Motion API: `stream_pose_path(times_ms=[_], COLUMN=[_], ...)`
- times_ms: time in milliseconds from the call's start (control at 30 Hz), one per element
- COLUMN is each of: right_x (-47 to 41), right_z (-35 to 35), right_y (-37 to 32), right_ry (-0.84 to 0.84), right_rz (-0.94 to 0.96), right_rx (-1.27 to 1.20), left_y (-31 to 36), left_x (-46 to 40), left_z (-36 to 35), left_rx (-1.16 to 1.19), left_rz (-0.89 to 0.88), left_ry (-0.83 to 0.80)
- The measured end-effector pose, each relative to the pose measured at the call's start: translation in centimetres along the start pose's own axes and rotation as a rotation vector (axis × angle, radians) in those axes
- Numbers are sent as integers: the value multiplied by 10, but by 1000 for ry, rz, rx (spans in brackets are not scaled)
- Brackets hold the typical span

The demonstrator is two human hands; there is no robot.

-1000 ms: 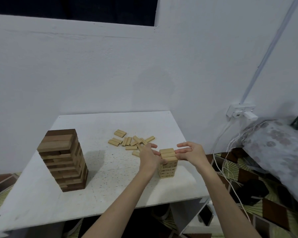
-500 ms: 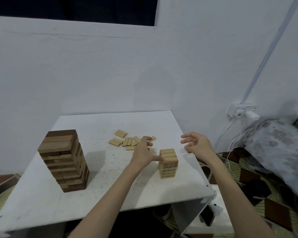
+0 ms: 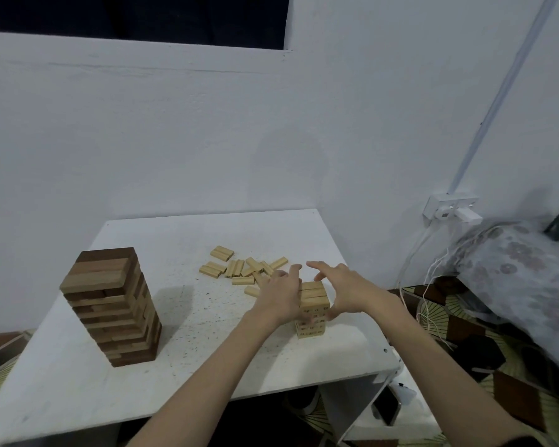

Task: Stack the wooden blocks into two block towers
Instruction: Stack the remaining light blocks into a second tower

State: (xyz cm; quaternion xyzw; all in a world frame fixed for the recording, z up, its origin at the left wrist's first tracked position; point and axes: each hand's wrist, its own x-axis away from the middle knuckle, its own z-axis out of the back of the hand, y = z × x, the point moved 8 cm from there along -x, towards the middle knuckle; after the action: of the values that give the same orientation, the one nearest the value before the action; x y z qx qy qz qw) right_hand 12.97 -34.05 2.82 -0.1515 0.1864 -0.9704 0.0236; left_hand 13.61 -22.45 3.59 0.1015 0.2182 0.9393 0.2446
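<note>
My left hand (image 3: 283, 300) and right hand (image 3: 346, 293), fingers loose, bracket the light tower (image 3: 313, 312) holding nothing; square gently (no shoving).

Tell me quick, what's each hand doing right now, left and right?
Left hand: open, fingers against the left side of the small light tower, gripping nothing.
Right hand: open, fingers spread over the tower's right side, holding nothing.

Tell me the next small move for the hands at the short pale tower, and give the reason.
Probably square up the short pale tower: left hand and right hand flank its sides, holding no block. Then reach for the loose blocks behind it, since it stands far lower than the dark tower.
</note>
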Motion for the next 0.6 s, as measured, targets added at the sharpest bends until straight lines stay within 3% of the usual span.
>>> stream_pose_path(times_ms=[600], right_x=[-3], right_z=[-2], right_y=[1], right_ry=[-21], right_rz=[14], right_rx=[-55], left_y=[-3], left_x=[-2], left_z=[-2], left_rx=[159], left_rz=[-23], left_ry=[28])
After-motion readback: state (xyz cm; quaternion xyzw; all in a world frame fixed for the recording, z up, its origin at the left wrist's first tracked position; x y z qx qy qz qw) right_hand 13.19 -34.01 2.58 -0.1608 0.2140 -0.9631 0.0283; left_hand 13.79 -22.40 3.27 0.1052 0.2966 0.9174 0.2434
